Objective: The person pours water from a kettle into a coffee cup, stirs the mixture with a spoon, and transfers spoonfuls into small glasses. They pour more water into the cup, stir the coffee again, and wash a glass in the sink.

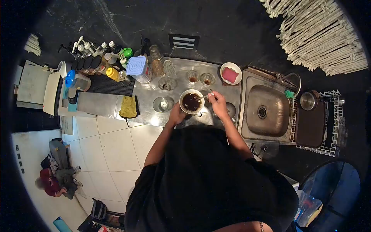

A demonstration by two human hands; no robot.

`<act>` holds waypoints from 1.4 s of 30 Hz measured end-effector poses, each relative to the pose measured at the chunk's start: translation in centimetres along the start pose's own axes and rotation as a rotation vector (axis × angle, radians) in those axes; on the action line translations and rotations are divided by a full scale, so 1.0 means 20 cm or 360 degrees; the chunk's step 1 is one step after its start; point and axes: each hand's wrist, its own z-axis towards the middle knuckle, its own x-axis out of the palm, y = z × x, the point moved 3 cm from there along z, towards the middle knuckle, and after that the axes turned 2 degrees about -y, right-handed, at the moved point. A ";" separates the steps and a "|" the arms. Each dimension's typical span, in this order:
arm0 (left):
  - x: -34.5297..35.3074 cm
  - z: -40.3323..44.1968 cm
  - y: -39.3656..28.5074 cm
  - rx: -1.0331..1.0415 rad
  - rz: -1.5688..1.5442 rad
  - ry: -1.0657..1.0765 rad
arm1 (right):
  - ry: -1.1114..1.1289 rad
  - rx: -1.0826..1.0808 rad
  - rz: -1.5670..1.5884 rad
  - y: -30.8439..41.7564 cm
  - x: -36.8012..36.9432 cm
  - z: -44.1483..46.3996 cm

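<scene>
Gripping round white cup (189, 112) of dark liquid (191, 102) over steel tabletop (148, 94) with left hand (177, 115); pinching slim metal spoon (203, 97) in right hand (218, 104) at cup's three o'clock; could spill through tilting or brisk stirring.

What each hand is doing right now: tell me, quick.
Left hand: closed on the side of the white bowl of dark liquid.
Right hand: closed, holding the spoon that dips into the bowl.
</scene>
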 end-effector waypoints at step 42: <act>0.00 -0.02 -0.05 -0.0084 0.0000 -0.0111 | 0.0013 0.0102 0.0202 -0.11 0.03 -0.02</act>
